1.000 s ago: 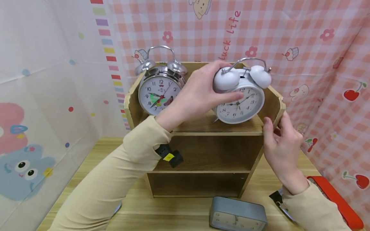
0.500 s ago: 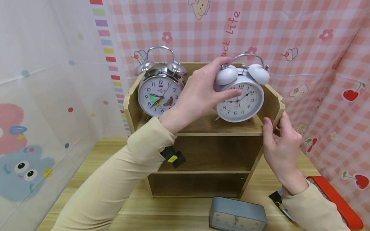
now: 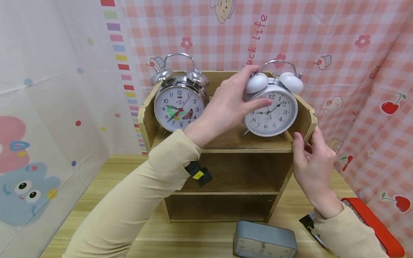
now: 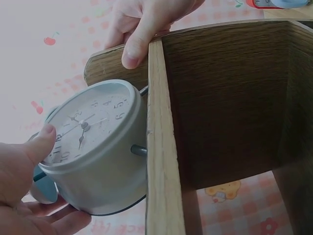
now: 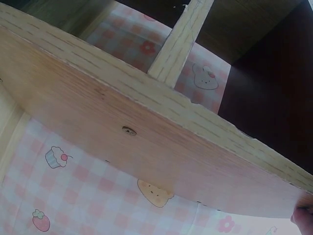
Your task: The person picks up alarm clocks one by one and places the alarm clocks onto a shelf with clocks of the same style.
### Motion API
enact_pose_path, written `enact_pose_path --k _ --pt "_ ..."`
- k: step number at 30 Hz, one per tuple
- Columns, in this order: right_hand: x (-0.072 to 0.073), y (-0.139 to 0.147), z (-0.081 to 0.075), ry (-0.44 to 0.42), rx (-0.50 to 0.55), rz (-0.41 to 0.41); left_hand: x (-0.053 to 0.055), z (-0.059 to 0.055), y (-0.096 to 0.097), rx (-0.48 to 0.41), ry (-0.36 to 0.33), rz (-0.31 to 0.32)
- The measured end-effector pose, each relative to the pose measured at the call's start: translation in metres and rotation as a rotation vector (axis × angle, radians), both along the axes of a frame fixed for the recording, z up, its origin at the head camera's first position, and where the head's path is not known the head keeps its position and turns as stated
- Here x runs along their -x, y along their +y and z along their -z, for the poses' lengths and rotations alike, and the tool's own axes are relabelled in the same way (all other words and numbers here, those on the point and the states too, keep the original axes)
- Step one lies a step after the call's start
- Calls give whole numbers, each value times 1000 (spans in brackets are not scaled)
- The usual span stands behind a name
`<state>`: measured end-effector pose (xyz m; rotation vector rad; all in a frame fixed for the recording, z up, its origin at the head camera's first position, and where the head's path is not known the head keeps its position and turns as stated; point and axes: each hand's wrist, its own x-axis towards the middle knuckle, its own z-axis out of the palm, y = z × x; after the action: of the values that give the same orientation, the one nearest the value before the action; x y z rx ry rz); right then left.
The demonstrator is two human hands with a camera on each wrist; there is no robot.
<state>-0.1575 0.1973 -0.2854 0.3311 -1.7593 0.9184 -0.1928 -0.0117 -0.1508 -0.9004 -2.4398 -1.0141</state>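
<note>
My left hand (image 3: 226, 104) holds a white twin-bell alarm clock (image 3: 277, 116) from its left side, thumb over the face and fingers behind. Its short metal feet meet the top board of a small wooden shelf (image 3: 248, 150), near the right side panel; the left wrist view shows the same clock (image 4: 100, 181) against the board's edge. Around that side panel's front edge, my right hand (image 3: 314, 168) grips the shelf. Left on the same board is a silver twin-bell alarm clock (image 3: 179, 107), partly behind my left hand.
On the table (image 3: 174, 243) in front of the shelf lies a grey rectangular clock (image 3: 264, 236). A red-framed object (image 3: 377, 225) lies at the right, partly covered by my right sleeve. Patterned cloths hang behind and at both sides.
The white clock has tipped back to a more upright stance and shifted slightly right along the board, with my left hand. My right hand has stayed on the side panel.
</note>
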Motion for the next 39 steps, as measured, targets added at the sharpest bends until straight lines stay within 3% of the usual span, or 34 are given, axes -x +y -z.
enact_pose_path --k 20,33,39 --pt "-2 0 0 -10 -26 10 5 -3 0 -5 -102 37" --pt "-1 0 0 -4 -19 0 7 -1 4 -5 -105 15" --pt "-1 0 -1 -9 -22 3 6 1 4 11 -37 -4"
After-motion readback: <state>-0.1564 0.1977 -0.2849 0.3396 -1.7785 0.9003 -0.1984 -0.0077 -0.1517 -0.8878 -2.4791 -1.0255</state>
